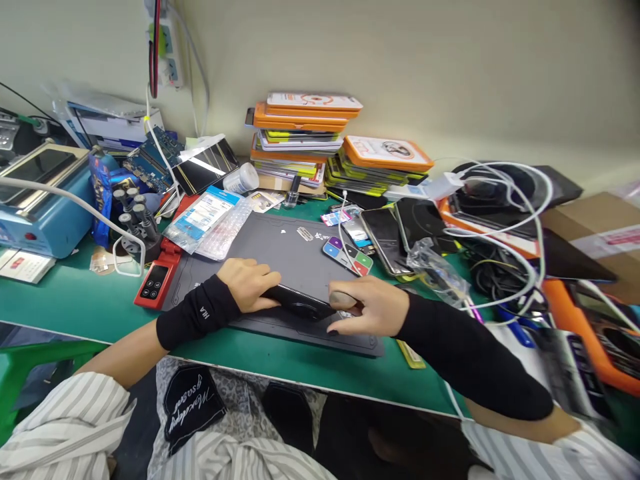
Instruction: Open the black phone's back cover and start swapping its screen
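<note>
A black smartphone [300,303] is held tilted on its long edge above a dark grey work mat [295,250]. My left hand [247,283] is closed around its left end, thumb along the near side. At the other end, my right hand [370,307] is closed with fingers curled and thumb below. A small rounded greyish piece [343,300] shows between those fingers, close against the phone's edge; its kind is unclear. Behind the phone lies a card with coloured squares [347,255], a white cable across it.
A red device with buttons [157,280] stands left of the mat. Stacked orange-edged boxes [305,120] rise at the back. Several phones [385,240], a clear plastic bag [437,273] and tangled white cables [535,200] crowd the right. A blue machine [45,213] occupies the far left.
</note>
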The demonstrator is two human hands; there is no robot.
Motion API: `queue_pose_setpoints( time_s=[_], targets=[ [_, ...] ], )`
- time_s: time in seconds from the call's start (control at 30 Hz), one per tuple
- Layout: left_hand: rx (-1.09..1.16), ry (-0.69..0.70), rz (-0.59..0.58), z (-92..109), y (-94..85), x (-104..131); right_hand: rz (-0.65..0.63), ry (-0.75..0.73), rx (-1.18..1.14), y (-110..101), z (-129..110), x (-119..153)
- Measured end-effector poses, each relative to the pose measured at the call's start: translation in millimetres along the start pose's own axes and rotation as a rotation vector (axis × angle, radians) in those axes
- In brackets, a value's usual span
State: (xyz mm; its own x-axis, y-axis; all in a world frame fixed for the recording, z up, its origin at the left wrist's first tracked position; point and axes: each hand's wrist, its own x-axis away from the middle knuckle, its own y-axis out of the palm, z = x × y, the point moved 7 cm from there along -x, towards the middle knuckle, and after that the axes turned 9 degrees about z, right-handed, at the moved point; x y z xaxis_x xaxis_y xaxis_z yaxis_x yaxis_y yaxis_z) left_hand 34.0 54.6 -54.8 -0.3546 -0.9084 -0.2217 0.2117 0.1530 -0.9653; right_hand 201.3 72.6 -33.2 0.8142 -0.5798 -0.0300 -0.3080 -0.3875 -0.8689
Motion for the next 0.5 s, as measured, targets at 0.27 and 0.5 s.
queue_pose_setpoints(
  time_s=[0.27, 0.5],
  targets=[
    [0.294, -0.224, -0.123, -16.3, 2.3, -3.8, 0.229, 0.080, -0.284, -14.6, 10.2, 24.0],
    [0.635, -0.519, -0.021, -52.2, 2.5, 4.2, 0.381, 0.203, -0.202, -9.3, 42.3, 43.3]
  ],
)
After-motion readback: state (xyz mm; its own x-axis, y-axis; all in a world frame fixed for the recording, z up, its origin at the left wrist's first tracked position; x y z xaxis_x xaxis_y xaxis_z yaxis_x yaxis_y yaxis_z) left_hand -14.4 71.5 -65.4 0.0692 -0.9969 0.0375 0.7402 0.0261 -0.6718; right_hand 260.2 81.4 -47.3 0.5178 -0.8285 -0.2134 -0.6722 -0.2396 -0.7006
